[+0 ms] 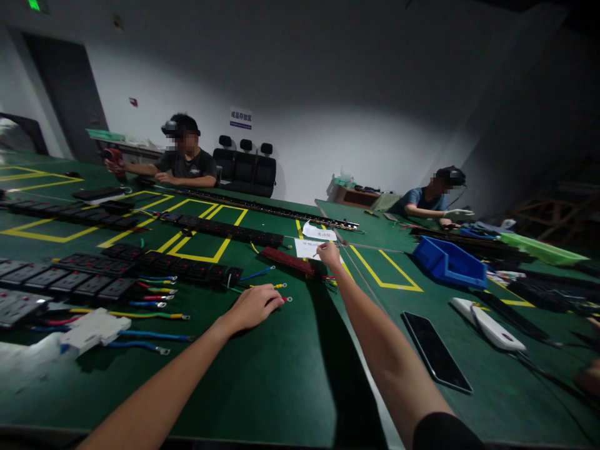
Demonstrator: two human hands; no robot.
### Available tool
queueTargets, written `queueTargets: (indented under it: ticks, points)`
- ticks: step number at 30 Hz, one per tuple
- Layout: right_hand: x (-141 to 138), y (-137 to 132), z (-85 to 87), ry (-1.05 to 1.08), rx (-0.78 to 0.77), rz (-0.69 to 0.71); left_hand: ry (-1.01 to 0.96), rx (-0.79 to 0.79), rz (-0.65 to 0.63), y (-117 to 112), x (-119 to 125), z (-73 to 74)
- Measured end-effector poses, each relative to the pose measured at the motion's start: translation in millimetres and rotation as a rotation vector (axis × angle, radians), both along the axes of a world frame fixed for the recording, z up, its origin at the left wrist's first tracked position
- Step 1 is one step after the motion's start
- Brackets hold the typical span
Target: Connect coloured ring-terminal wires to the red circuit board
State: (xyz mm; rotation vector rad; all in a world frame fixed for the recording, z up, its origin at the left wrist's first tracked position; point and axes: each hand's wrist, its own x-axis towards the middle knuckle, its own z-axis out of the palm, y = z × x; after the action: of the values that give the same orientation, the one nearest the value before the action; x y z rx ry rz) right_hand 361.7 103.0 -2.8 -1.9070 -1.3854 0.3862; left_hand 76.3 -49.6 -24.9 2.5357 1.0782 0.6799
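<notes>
Both my arms reach forward over a green table. My left hand rests on the table with fingers curled over a red-sleeved wire with a ring terminal. My right hand is stretched further out, its fingers pinched on the corner of a white paper sheet. A long dark red strip lies between the two hands. Loose coloured wires lie to the left of my left hand.
Rows of black socket strips cover the left side. A black phone, a white device and a blue bin lie to the right. Two other people sit at the far side, one left, one right.
</notes>
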Motion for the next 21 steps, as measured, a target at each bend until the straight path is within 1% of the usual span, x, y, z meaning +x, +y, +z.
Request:
queueTargets:
  ticks: [2, 4, 5, 7, 9, 11, 12, 13, 15, 18, 21]
  points:
    - [-6, -13, 9.8, 0.072, 0.08, 0.043, -0.006, -0.007, 0.0, 0, 0, 0.0]
    - [-15, -37, 14.6, 0.142, 0.128, 0.125, -0.001, -0.011, 0.004, 0, 0, 0.0]
    - [-21, -53, 14.7, 0.188, 0.146, 0.195, 0.002, -0.008, 0.008, 0, 0, 0.0]
    - [-33, -92, 11.2, 0.4, 0.175, 0.432, 0.022, 0.009, 0.01, 0, 1, -0.1]
    - [-44, -131, 4.4, 0.519, 0.115, 0.566, 0.048, 0.026, 0.01, 1, 1, -0.7]
    - [-54, -162, -4.1, 0.559, 0.033, 0.628, 0.058, 0.036, 0.01, 2, 1, -1.6]
    - [-57, -173, -8.5, 0.576, -0.018, 0.636, 0.058, 0.039, 0.007, 3, 1, -2.0]
    - [-60, -181, -12.9, 0.588, -0.058, 0.622, 0.058, 0.041, 0.002, 3, 1, -2.2]
    - [-65, -187, -20.6, 0.603, -0.094, 0.597, 0.057, 0.045, -0.009, 4, 0, -2.4]
    - [-70, -185, -27.4, 0.635, -0.085, 0.568, 0.059, 0.049, -0.018, 5, 1, -2.1]
    - [-74, -183, -28.4, 0.678, -0.102, 0.526, 0.056, 0.056, -0.025, 5, 1, -2.4]
